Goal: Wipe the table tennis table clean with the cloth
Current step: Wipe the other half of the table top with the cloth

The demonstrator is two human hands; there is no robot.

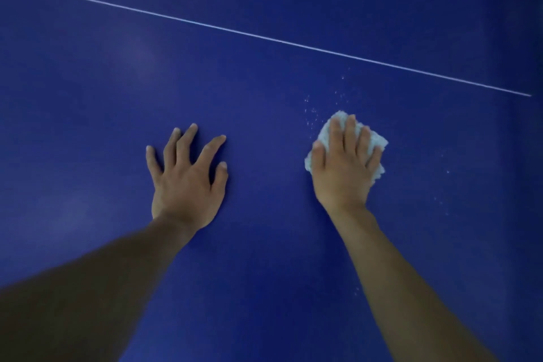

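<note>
The blue table tennis table [258, 258] fills the whole view. My right hand [342, 167] lies flat on a small bunched white cloth [378, 142] and presses it to the surface, fingers stretched forward over it. The cloth shows round my fingertips and beside my thumb; the rest is hidden under my palm. My left hand [188, 182] rests flat on the bare table to the left, fingers spread, holding nothing. Pale specks [313, 114] dot the surface just beyond and left of the cloth.
A thin white line [264, 37] runs across the table from upper left to right, beyond both hands. More faint specks [440, 200] lie to the right of my right wrist. No table edge is plainly visible.
</note>
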